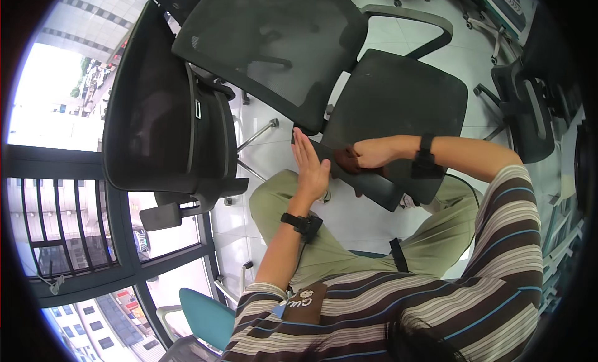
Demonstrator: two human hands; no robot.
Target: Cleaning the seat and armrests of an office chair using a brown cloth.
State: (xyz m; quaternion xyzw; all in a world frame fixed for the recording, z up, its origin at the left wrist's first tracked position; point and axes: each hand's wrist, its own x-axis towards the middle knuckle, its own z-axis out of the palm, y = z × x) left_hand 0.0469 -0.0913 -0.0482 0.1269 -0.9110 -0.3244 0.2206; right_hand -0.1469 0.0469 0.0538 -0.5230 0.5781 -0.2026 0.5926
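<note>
A black office chair with a mesh backrest (280,49) stands before me, its dark seat (402,95) turned to the right. My right hand (376,151) is closed on a brown cloth (345,158), pressed to the top of the chair's near black armrest (376,191). Some of the cloth hangs past the armrest's lower edge. With fingers straight and flat, my left hand (312,170) lies against the left side of the same armrest, near its rear end. It holds nothing. Both wrists carry black straps with small devices.
Close on the left stands another black chair (154,105), beside tall windows with dark frames (121,278). A teal chair (205,313) is at the lower left. More black chairs (523,109) stand at the right, on a pale tiled floor (261,151). My knees flank the armrest.
</note>
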